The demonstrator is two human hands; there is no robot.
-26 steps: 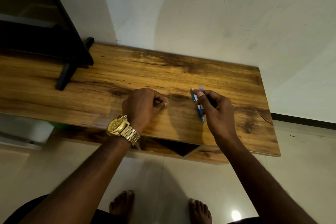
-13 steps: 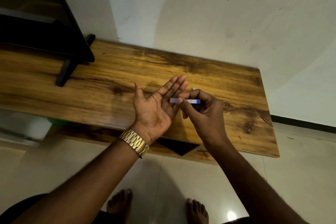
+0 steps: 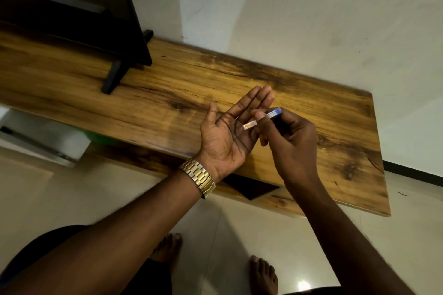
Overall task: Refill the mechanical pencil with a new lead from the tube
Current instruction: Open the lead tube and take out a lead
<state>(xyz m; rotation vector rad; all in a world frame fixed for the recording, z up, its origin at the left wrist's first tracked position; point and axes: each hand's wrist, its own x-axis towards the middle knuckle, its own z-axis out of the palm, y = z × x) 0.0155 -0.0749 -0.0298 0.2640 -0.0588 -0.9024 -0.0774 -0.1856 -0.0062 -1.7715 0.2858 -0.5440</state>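
Note:
My left hand [image 3: 227, 136] is held palm up, fingers straight and together, just above the wooden table [image 3: 323, 108]. My right hand [image 3: 290, 141] pinches a small lead tube [image 3: 249, 124] between thumb and fingers. The tube is clear with a blue far end, and its clear end tilts down onto my left palm. Thin dark lines lie on the palm; I cannot tell lead from creases. The mechanical pencil is not plainly visible; something dark sits inside my right fist.
A black TV [image 3: 72, 14] stands at the table's back left, its stand foot [image 3: 112, 79] angled across the wood. A white wall runs behind. Below the table's front edge are a green object [image 3: 103, 137] and the tiled floor with my bare feet [image 3: 262, 273].
My left hand has turned from a fist resting on the table to an open palm facing up. My right hand has brought the tube over and tipped its clear end down onto that palm.

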